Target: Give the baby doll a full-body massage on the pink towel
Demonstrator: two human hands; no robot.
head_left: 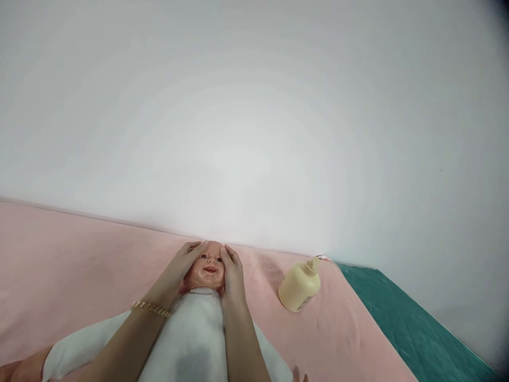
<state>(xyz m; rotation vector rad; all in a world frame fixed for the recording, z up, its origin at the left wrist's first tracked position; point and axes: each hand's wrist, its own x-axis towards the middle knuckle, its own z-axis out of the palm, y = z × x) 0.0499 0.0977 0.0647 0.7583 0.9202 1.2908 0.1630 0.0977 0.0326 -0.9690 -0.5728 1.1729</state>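
A baby doll (pixel 210 275) in a white outfit lies on its back on a pink cloth, its face turned up. My left hand (pixel 187 261) cups one side of the doll's head, the thumb resting by the forehead. On the other side, my right hand (pixel 234 268) is curved round the head, with its thumb near the temple. The fingers behind the thumbs are partly hidden. A gold bracelet (pixel 151 307) circles my left wrist. My forearms cover parts of the doll's torso and arms.
To the right of the doll, a pale yellow pump bottle (pixel 299 287) stands on the pink cloth (pixel 338 329). A green surface (pixel 413 318) shows beyond the cloth's right edge. A plain white wall (pixel 246 132) rises directly behind the doll's head.
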